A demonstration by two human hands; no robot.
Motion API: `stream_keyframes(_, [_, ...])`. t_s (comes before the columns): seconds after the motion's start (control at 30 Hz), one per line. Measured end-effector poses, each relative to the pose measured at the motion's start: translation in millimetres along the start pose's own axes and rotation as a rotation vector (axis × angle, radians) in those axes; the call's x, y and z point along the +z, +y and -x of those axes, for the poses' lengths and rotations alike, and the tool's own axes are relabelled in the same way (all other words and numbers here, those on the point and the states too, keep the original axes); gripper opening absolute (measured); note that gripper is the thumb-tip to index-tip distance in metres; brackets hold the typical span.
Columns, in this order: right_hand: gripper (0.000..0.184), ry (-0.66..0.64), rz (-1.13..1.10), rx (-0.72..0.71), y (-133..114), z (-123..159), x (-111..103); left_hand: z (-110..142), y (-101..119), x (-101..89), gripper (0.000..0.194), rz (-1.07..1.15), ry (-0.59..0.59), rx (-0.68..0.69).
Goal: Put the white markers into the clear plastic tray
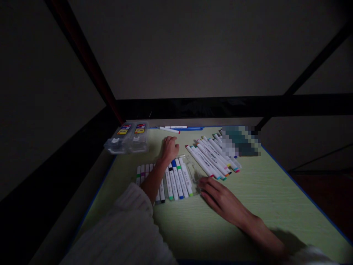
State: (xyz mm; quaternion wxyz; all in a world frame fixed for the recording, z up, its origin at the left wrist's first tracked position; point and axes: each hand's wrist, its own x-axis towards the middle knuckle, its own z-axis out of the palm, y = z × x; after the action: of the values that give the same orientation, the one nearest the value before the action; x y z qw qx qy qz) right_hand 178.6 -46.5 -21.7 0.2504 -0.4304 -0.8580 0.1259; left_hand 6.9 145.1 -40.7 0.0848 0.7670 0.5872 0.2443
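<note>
A row of white markers with coloured caps point(178, 180) lies in the middle of the table, partly in a clear plastic case point(196, 189). Beyond the row's far end is my left hand point(169, 149), its fingers bent and a small gap showing between index finger and thumb, with nothing visible in it. My left forearm crosses over the row and hides some markers. At the case's right end, my right hand point(220, 197) has its fingers and thumb closed around the clear edge. A fanned pile of white markers point(211, 158) lies beyond my right hand.
Two clear plastic boxes point(139, 138) with colourful labels stand at the far left corner. A red-tipped marker point(169, 130) and a blue strip-like thing point(193, 129) lie along the far edge. A pixelated dark green object point(242, 141) sits far right. Dark frame bars surround the table.
</note>
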Motion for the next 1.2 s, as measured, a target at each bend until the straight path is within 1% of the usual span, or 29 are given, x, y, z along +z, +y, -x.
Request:
stream_keyframes(0.23, [0.019,-0.004,-0.008,-0.002,-0.7,-1.7,1.0,-2.7,0.8,0.5,0.032,-0.053,-0.021,-0.017])
stream_keyframes(0.53, [0.021,-0.009,-0.01,0.001,-0.8,0.4,1.2,-5.1,6.1,-7.1,0.024,-0.17,-0.056,-0.023])
stream_keyframes(0.77, [0.021,-0.028,-0.004,0.014,-3.0,-1.0,-0.4,-12.1,1.2,-8.7,0.023,-0.227,-0.068,0.052])
stream_keyframes(0.97, [0.02,-0.035,0.004,0.025,-2.5,-2.1,-0.9,-19.0,-2.8,-9.0,0.022,-0.24,-0.056,0.097])
stream_keyframes(1.2, [0.02,-0.028,0.004,0.025,-2.9,-2.1,-0.4,-23.0,-3.2,-2.5,0.02,-0.214,-0.02,0.072])
